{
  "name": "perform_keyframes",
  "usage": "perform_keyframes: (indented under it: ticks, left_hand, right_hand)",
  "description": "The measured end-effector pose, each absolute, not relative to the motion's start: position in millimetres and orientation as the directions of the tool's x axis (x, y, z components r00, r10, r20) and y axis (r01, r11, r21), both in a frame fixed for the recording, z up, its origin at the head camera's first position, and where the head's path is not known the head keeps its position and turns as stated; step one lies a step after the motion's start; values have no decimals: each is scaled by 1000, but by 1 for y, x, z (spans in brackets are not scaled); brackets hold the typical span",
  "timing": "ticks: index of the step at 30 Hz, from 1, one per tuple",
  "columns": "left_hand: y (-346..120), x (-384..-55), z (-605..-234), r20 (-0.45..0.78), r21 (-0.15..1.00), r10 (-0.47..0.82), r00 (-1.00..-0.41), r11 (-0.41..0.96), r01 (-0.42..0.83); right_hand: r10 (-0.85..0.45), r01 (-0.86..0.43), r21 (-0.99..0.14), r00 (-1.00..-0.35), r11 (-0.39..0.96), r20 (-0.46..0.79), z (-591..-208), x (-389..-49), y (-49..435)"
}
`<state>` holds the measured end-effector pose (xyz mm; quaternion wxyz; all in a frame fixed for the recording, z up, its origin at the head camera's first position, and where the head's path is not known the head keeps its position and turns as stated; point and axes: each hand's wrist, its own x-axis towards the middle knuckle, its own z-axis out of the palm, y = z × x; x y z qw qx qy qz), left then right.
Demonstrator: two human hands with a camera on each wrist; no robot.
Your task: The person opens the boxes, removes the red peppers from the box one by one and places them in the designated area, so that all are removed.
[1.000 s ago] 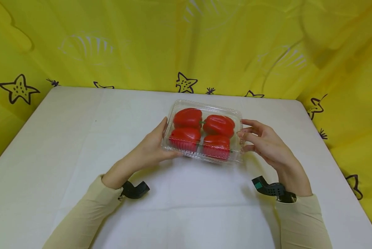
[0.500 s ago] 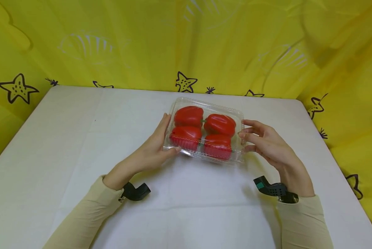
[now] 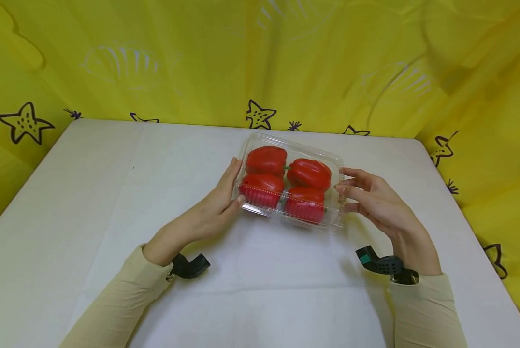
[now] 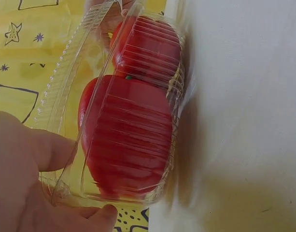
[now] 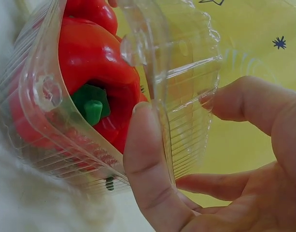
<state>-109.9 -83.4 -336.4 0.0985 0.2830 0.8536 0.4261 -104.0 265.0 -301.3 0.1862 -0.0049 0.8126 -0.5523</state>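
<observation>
In the head view, a person in beige long sleeves point(image 3: 116, 299) holds a clear plastic rectangular container point(image 3: 303, 149) with both hands, toward the far side of a white, cloth-covered worktop point(image 3: 264, 309). Four glossy red bell peppers point(image 3: 266, 160) sit inside in two rows of two. The container lies askew, its right end nearer the person; whether its base touches the worktop cannot be told. The left hand point(image 3: 209, 212) takes the left end, its thumb by the near corner, while the right hand point(image 3: 379, 203) pinches the right end. Black curved wrist devices point(image 3: 190, 268) sit at both cuffs, and a yellow curtain point(image 3: 199, 72) printed with dark starfish hangs behind.

In the left wrist view, the left grip closes on the container's end, one digit against the ribbed side and another below the corner. Two of the peppers show red through the ridged plastic.

In the right wrist view, the right grip is narrow, the container's thin plastic edge held between the digits. Just beside them, a pepper turns its thick green stem point(image 5: 93, 108) toward the hand.
</observation>
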Motion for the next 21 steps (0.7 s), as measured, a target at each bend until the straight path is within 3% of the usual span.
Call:
perform_keyframes:
  ticks: [11, 21]
  left_hand:
    - [-89, -109, -322, 81, 685, 568, -819, 565, 460]
    - [-106, -99, -299, -124, 754, 547, -828, 594, 279]
  right_hand:
    - [-234, 199, -906, -925, 374, -299, -302, -105, 267]
    - [-289, 177, -913, -911, 368, -293, -297, -102, 264]
